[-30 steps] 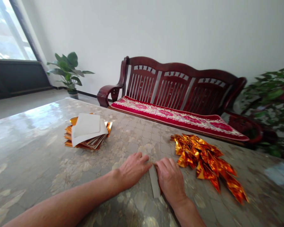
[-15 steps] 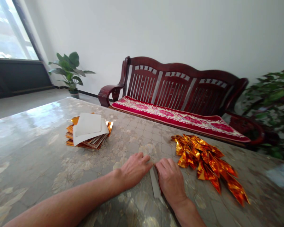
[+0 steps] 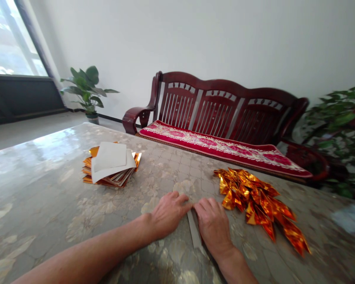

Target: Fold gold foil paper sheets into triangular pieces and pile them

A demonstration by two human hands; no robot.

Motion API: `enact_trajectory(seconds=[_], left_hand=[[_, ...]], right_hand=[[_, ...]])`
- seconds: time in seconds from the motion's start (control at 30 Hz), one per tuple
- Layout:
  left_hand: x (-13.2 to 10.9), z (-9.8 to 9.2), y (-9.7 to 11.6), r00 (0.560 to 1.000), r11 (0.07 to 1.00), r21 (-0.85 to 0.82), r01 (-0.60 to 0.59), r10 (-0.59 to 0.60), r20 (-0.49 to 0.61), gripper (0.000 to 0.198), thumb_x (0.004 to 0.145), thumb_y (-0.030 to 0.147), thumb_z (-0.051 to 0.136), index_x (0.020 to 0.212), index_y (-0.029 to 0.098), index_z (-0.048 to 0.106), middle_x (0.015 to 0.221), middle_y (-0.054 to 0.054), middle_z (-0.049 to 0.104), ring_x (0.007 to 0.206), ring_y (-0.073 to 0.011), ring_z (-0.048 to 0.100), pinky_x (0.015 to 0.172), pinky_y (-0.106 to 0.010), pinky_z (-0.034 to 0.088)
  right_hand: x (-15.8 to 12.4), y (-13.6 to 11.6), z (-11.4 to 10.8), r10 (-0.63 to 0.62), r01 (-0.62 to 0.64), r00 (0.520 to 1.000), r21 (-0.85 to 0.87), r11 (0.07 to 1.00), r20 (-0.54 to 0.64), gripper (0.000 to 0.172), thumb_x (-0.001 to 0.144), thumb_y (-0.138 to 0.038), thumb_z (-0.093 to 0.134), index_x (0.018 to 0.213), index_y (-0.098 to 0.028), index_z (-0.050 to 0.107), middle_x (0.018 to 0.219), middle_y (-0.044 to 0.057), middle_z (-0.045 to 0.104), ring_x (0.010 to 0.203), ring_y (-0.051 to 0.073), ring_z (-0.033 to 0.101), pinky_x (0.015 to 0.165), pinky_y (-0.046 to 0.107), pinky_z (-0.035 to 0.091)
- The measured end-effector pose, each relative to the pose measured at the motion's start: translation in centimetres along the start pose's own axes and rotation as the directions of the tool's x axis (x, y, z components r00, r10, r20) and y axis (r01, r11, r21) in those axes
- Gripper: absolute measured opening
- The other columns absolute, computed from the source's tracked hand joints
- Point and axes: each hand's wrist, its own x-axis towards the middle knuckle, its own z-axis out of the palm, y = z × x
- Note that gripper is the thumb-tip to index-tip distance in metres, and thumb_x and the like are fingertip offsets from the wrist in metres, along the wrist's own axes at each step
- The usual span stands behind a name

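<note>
A sheet of foil paper (image 3: pixel 194 232) is folded into a narrow strip on the table, pale side showing, with a thin orange edge by the right hand. My left hand (image 3: pixel 169 212) is closed at the strip's far end, fingertips and thumb meeting the right hand's there. Along the strip's right side lies my right hand (image 3: pixel 213 221), its fingers curled and gripping the paper. Part of the strip is hidden under both hands. To the right lies a heap of folded orange foil pieces (image 3: pixel 256 197). A stack of foil paper sheets (image 3: pixel 114 159), white backs up, sits at the left.
The table (image 3: pixel 85 209) has a glossy floral cover. Behind it stands a dark red wooden bench (image 3: pixel 221 106) with a red patterned seat cover (image 3: pixel 213 140). Potted plants (image 3: pixel 87 88) stand at both sides. Something pale and see-through (image 3: pixel 350 219) lies at the table's right.
Both hands stay almost where they were at the strip's far end. The view has shifted very slightly; the stack and the heap have not moved.
</note>
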Motion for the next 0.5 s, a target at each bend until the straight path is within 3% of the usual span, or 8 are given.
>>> enact_trajectory(seconds=[0.13,0.27,0.5], left_hand=[[0.1,0.1,0.0,1.0,0.999,0.043,-0.017,0.017,0.013,0.028,0.092,0.015,0.05,0.117,0.025,0.058,0.107,-0.004,0.062,0.091,-0.0233,0.055,0.078,-0.035,0.046],[0.1,0.3,0.1,1.0,0.998,0.063,-0.016,0.016,0.001,0.032,0.093,0.016,0.049,0.123,0.025,0.054,0.11,-0.004,0.061,0.094,-0.024,0.055,0.08,-0.037,0.046],[-0.1,0.6,0.1,1.0,0.999,0.047,-0.006,0.005,0.009,0.031,0.093,0.017,0.048,0.122,0.026,0.056,0.112,-0.005,0.061,0.096,-0.0232,0.054,0.082,-0.036,0.046]], right_hand=[[-0.1,0.0,0.0,0.042,-0.042,0.999,0.001,0.999,0.022,0.016,0.086,-0.012,0.065,0.075,-0.023,0.062,0.077,0.004,0.061,0.08,0.025,0.048,0.072,0.037,0.033],[-0.3,0.3,-0.2,0.136,-0.142,0.989,0.143,0.98,0.054,0.009,0.086,-0.016,0.064,0.085,-0.024,0.064,0.083,0.003,0.064,0.086,0.025,0.052,0.077,0.036,0.035],[-0.7,2.3,-0.2,0.272,-0.329,0.942,0.38,0.864,0.197,0.029,0.074,-0.007,0.056,0.098,-0.021,0.064,0.091,0.003,0.067,0.091,0.023,0.057,0.084,0.034,0.042]])
